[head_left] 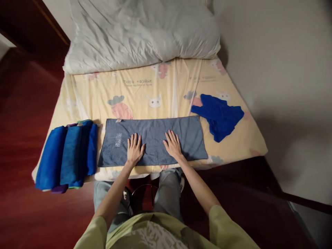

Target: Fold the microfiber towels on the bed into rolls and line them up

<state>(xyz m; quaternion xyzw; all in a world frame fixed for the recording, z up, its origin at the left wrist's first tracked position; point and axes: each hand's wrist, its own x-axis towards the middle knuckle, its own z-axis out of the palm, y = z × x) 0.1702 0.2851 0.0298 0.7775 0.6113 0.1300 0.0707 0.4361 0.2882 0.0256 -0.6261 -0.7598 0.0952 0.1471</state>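
A grey-blue towel (155,129) lies spread flat along the near edge of the bed, with pale lettering near its left end and a small tag on its far edge. My left hand (135,148) rests palm down on it, left of the middle, fingers apart. My right hand (172,143) lies flat on the towel right of the middle, its fingers also spread. Left of the towel sit several rolled or folded blue towels (71,154) side by side. A crumpled bright blue cloth (220,116) lies to the right, just beyond the towel's right end.
The bed has a yellow sheet (155,86) printed with rabbits and carrots. A bunched white quilt (145,34) covers its far part. A pale wall (280,76) stands on the right, and dark red floor (23,138) shows at the left.
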